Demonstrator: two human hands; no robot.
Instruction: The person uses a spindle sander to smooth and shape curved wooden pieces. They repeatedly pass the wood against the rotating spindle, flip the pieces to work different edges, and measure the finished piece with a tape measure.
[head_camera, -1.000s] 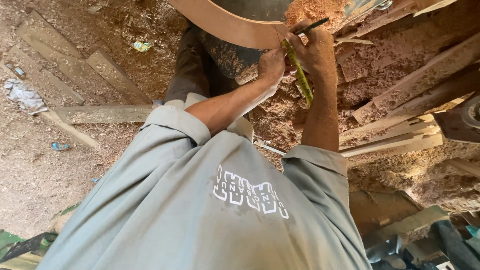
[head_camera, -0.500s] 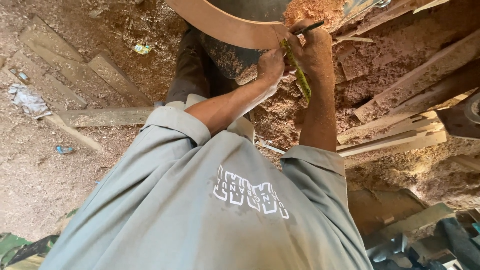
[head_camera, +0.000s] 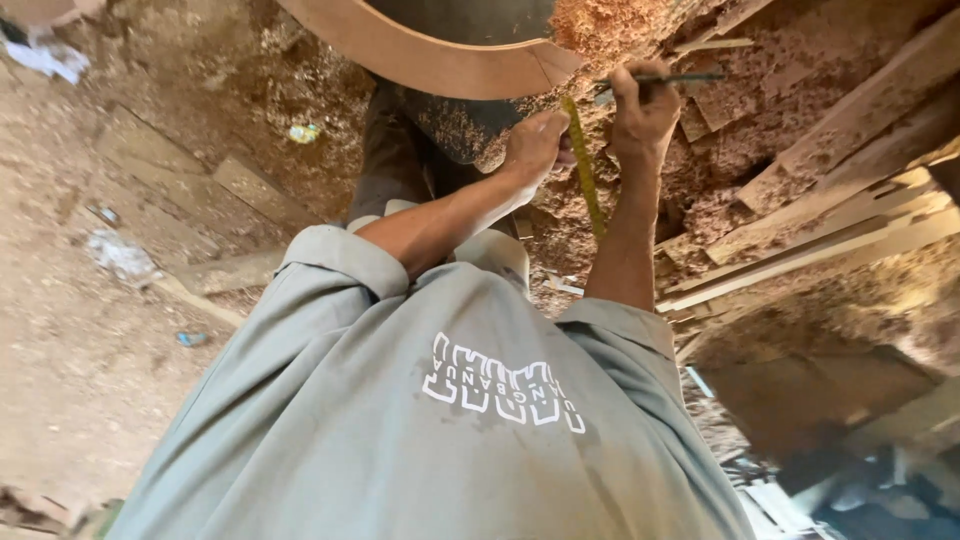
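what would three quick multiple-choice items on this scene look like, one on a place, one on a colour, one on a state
1. Where does the curved wooden piece lie?
A. above the hands, at the top of the view
B. on the person's shoulder
C. at the bottom right corner

2. What colour is the measuring tape?
A. blue
B. yellow-green
C. white

3. What is the right hand doing?
A. hanging open
B. resting flat on a plank
C. gripping a thin dark pencil

Answers: 1 A, its arc spans the top edge; 2 B, the strip by the left hand is yellow-green; 3 C, fingers close around the pencil.
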